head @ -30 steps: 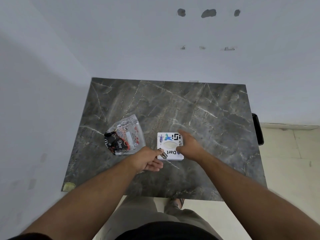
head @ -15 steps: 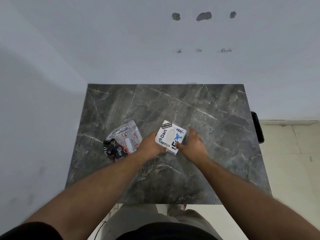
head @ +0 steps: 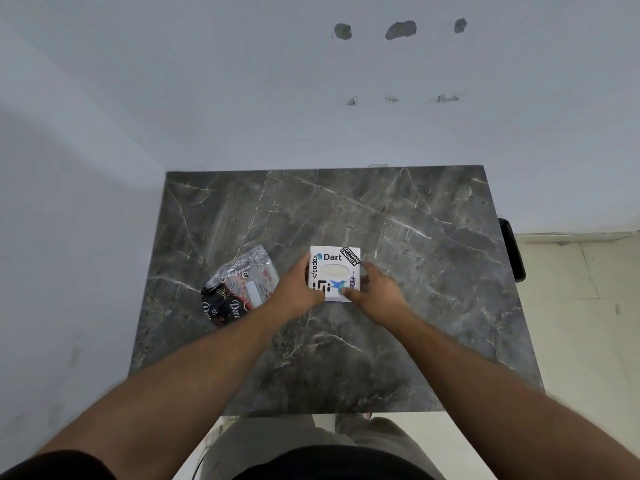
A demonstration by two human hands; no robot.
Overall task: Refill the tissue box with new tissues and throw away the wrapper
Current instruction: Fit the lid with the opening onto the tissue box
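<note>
A white square tissue box with stickers and an oval slot on top sits at the middle of the dark marble table. My left hand grips its left side and near corner. My right hand grips its right side, thumb on the near edge. A crinkled black, red and clear plastic wrapper lies on the table just left of my left hand, not touched by either hand.
The table stands in a corner, with white walls at its left and far edges. A black object hangs at the table's right edge. Pale tiled floor lies to the right.
Both hands have closed on the tissue box and turned it around on the table, so its printed words now read upright. The wrapper has stayed where it was.
</note>
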